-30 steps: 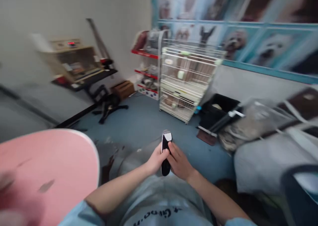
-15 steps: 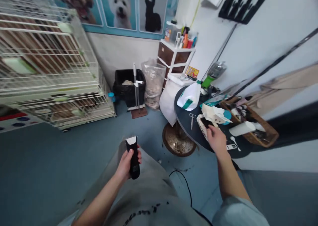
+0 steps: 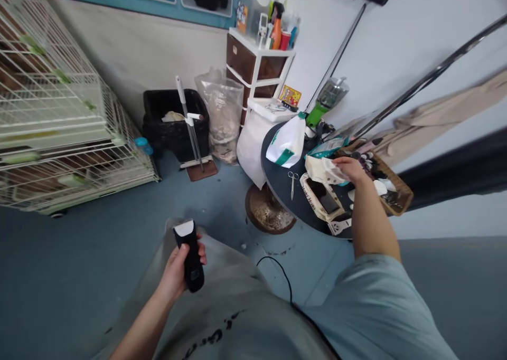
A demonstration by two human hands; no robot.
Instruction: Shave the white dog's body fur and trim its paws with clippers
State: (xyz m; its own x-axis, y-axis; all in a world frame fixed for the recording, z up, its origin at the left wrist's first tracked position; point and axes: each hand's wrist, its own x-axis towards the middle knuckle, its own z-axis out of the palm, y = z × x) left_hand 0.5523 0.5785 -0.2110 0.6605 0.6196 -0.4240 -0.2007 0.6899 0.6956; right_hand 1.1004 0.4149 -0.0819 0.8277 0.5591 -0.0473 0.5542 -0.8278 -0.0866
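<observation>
Since half a second ago the right hand (image 3: 349,168) has gone further over the round table (image 3: 277,178), from the near box (image 3: 321,196) to a crumpled white paper (image 3: 325,170) lying beside the basket (image 3: 390,183). Its fingers rest on that paper, bent over its edge; whether they actually pinch it cannot be told from here. The view has swung a little right as well, so the cage (image 3: 59,112) now sits at the left edge.

The left hand (image 3: 176,267) is closed round a black clipper (image 3: 189,254), held low in front of the body, above the grey apron. The clipper stands nearly upright with its white head upward (thumb on the near side, fingers wrapped behind).

On the table, scissors (image 3: 292,183) lie just left of the box, and a white bag (image 3: 288,143) with a green band leans at the far rim. The basket holds small tools, too jumbled to name. A black cord (image 3: 282,275) runs across the blue floor below the table.

Behind, against the wall: a black bin (image 3: 174,122), a dustpan handle (image 3: 189,130) standing in front of it, a clear sack (image 3: 222,117), and a brown drawer unit (image 3: 253,67) with bottles on top.
</observation>
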